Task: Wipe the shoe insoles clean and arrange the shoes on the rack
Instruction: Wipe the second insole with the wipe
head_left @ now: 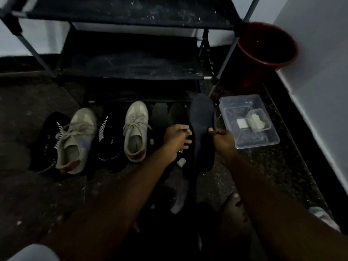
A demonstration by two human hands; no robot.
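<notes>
I am looking down at a dark floor in dim light, with both bare arms reaching forward. The right hand holds a long dark insole by its right edge: the thumb lies on the upper face and the fingers curl under it, pinching the edge. The insole is lifted in front of me, toe end pointing far, toward the rack, and heel end near.

The left hand reaches to the insole's left edge. Its fingers point right and meet or nearly meet the edge, with something pale showing at the fingertips. The picture is too blurred for me to tell whether they are spread, pressed together or pinching anything.

Just left of the raised insole, beyond the left hand, two more dark insoles lie side by side on the floor at the foot of the rack. Further left stand four shoes in a row, toes far: a beige sneaker, a black shoe with white markings, a second beige sneaker, and a second black shoe partly behind it. A small white piece lies on the floor below the left wrist.

The rack has dark, dusty shelves and grey poles. Right of the insole a clear plastic tub sits on the floor, and a smaller clear container with whitish pieces sits inside it. A red bucket stands far right, by the white wall.
</notes>
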